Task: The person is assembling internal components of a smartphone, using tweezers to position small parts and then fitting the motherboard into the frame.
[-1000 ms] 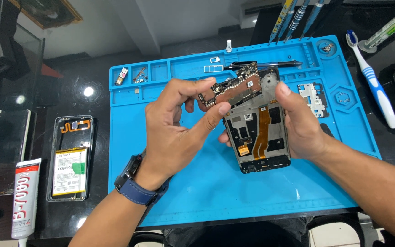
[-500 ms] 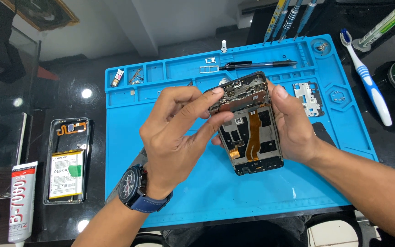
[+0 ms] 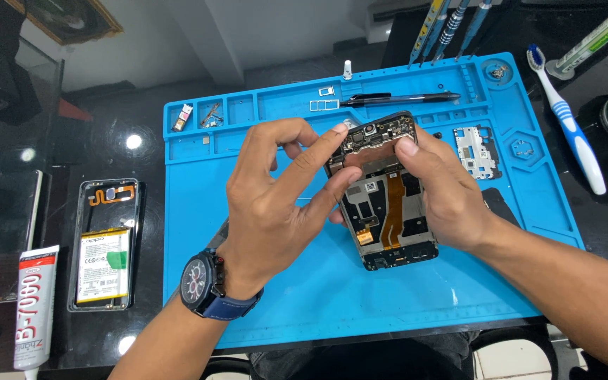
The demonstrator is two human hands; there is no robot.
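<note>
Circuit board [image 3: 378, 137] pressed lower onto phone frame [image 3: 388, 211], both hands gripping them

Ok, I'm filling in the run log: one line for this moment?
left hand: pinching circuit board at phone frame top | right hand: gripping phone frame | over blue mat

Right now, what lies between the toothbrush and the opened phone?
In the head view, the right hand and a small metal shield plate on the blue mat lie between toothbrush and phone.

Glossy black desk [image 3: 72, 148] with lamp glints, white wall [image 3: 262, 28] behind, tiled floor below.
</note>
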